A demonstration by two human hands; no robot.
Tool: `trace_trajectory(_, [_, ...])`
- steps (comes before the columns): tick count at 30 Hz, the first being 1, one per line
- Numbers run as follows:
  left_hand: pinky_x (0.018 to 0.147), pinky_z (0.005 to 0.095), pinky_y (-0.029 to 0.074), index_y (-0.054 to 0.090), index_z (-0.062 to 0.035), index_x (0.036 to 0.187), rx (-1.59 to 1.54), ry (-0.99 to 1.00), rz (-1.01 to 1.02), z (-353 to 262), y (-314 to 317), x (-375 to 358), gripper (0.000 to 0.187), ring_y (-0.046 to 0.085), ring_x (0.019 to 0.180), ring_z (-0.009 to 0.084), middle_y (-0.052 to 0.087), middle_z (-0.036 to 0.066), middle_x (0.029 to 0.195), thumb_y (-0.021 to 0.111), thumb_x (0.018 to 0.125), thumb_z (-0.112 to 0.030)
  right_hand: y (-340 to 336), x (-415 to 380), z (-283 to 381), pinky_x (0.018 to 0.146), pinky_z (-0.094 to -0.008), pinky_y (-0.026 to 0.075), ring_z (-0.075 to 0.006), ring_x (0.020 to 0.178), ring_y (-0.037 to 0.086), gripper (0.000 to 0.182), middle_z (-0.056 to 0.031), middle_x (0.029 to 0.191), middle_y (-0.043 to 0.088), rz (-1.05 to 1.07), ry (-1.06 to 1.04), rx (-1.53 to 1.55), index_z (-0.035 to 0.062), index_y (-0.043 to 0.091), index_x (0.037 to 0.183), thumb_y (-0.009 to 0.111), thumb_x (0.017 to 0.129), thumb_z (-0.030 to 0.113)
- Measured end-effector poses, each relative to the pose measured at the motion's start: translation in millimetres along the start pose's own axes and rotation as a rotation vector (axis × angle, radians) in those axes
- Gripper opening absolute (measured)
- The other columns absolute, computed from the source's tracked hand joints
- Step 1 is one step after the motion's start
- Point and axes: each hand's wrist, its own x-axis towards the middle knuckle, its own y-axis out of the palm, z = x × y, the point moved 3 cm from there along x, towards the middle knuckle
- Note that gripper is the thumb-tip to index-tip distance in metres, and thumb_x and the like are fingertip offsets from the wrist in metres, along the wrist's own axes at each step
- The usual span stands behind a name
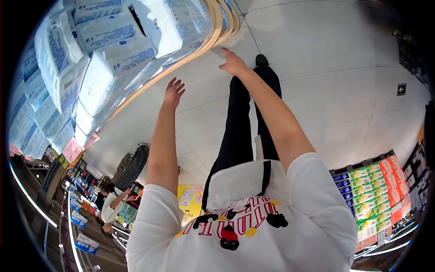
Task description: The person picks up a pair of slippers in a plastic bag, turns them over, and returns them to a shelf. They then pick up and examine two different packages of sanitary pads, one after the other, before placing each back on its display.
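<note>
My left hand (174,92) is raised over the grey floor with its fingers spread and nothing in it. It is below the curved wooden edge (181,63) of a display stand. My right hand (233,62) reaches beside the same stand's rounded corner, forefinger and thumb stretched apart, holding nothing. Neither hand visibly touches the stand. Blue-and-white plastic-wrapped packs (122,56) are piled on it. My black-clad legs (240,109) and one dark shoe (261,60) show beyond a white shirt (253,235) with a printed front.
Pale tiled floor (326,81) extends to the right. Stacked green, red and blue boxes (371,195) stand at the lower right. Another person (111,204) is at the lower left near shelves, holding something orange. A yellow printed panel (190,199) shows beside my left arm.
</note>
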Motion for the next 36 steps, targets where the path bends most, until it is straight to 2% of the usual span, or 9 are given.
trace_trajectory(6, [0.100, 0.0327, 0.036, 0.046, -0.0054, 0.124, -0.213, 0.363, 0.112, -9.0, 17.0, 68.5, 0.050, 0.044, 0.118, 0.0189, 0.047, 0.006, 0.126, 0.052, 0.076, 0.012, 39.0, 33.5, 10.3, 0.094, -0.0390, 0.042, -0.0400, 0.116, 0.044, 0.084, -0.0260, 0.128, 0.043, -0.029, 0.046, -0.477, 0.0117, 0.024, 0.140, 0.067, 0.068, 0.014])
trace_trajectory(9, [0.100, 0.0298, 0.037, 0.048, -0.0042, 0.122, -0.226, 0.463, 0.179, -22.3, 34.1, 77.1, 0.044, 0.044, 0.117, 0.0173, 0.050, 0.006, 0.121, 0.055, 0.080, 0.006, 51.2, 55.8, 12.1, 0.099, -0.0379, 0.039, -0.0356, 0.123, 0.039, 0.080, -0.0206, 0.135, 0.037, -0.099, 0.086, -0.539, 0.0129, 0.028, 0.139, 0.067, 0.070, 0.015])
trace_trajectory(14, [0.099, 0.0308, 0.037, 0.046, -0.0040, 0.125, 0.138, 0.463, -0.036, -23.9, 42.8, 101.1, 0.047, 0.046, 0.114, 0.0181, 0.049, 0.007, 0.124, 0.065, 0.082, -0.012, 55.6, 90.0, 30.0, 0.102, -0.0356, 0.037, -0.0273, 0.124, 0.040, 0.056, -0.0123, 0.136, 0.041, -0.118, -0.157, -0.279, 0.0116, 0.044, 0.130, 0.062, 0.078, 0.022])
trace_trajectory(18, [0.088, 0.0294, 0.043, 0.059, -0.0038, 0.110, 0.481, 0.757, 0.069, -6.9, 26.0, 124.1, 0.033, 0.054, 0.101, 0.0193, 0.059, 0.006, 0.107, 0.069, 0.081, -0.012, 69.7, 91.9, 12.2, 0.091, -0.0396, 0.044, -0.0337, 0.110, 0.051, 0.047, -0.0163, 0.123, 0.052, -0.188, -0.236, -0.307, 0.0085, 0.050, 0.119, 0.064, 0.075, 0.016])
trace_trajectory(20, [0.081, 0.0278, 0.046, 0.060, -0.0021, 0.104, 0.360, 0.743, 0.047, -4.7, 26.6, 91.1, 0.030, 0.056, 0.095, 0.0186, 0.061, 0.006, 0.096, 0.071, 0.076, -0.005, 80.0, 80.2, 4.3, 0.085, -0.0408, 0.047, -0.0362, 0.102, 0.054, 0.044, -0.0162, 0.118, 0.054, -0.223, -0.312, -0.372, 0.0087, 0.053, 0.116, 0.063, 0.073, 0.008])
trace_trajectory(22, [0.079, 0.0301, 0.048, 0.060, -0.0063, 0.100, 0.509, 0.691, 0.107, 6.9, 21.2, 91.0, 0.031, 0.055, 0.100, 0.0197, 0.057, 0.008, 0.104, 0.070, 0.073, 0.004, 77.7, 49.0, 22.4, 0.082, -0.0424, 0.047, -0.0374, 0.100, 0.054, 0.039, -0.0168, 0.118, 0.054, -0.273, -0.143, -0.276, 0.0073, 0.054, 0.106, 0.061, 0.069, -0.001])
trace_trajectory(26, [0.074, 0.0301, 0.049, 0.062, -0.0099, 0.087, 0.476, 0.859, -0.096, 26.4, 20.5, 59.8, 0.029, 0.053, 0.102, 0.0202, 0.042, 0.008, 0.122, 0.071, 0.067, 0.008, 80.8, 0.8, 41.6, 0.078, -0.0426, 0.047, -0.0388, 0.099, 0.054, 0.035, -0.0179, 0.116, 0.054, -0.265, -0.324, -0.082, 0.0061, 0.051, 0.098, 0.060, 0.066, -0.007])
trace_trajectory(31, [0.075, 0.0304, 0.047, 0.059, -0.0168, 0.102, 0.382, 0.830, -0.012, 37.8, 14.8, -23.5, 0.049, 0.051, 0.104, 0.0233, 0.036, 0.008, 0.123, 0.074, 0.061, 0.006, 78.7, -80.6, 58.3, 0.081, -0.0363, 0.045, -0.0396, 0.100, 0.054, 0.037, -0.0162, 0.125, 0.051, -0.262, -0.347, -0.059, 0.0036, 0.046, 0.100, 0.062, 0.068, -0.005])
trace_trajectory(36, [0.071, 0.0285, 0.043, 0.052, -0.0118, 0.117, 0.427, 0.909, 0.139, -11.9, -6.8, -186.9, 0.060, 0.050, 0.091, 0.0184, 0.042, 0.009, 0.113, 0.076, 0.063, 0.000, 40.7, -197.0, 139.6, 0.069, -0.0324, 0.047, -0.0273, 0.078, 0.059, 0.041, -0.0133, 0.090, 0.060, -0.254, -0.267, 0.045, 0.0037, 0.050, 0.106, 0.068, 0.070, 0.009])
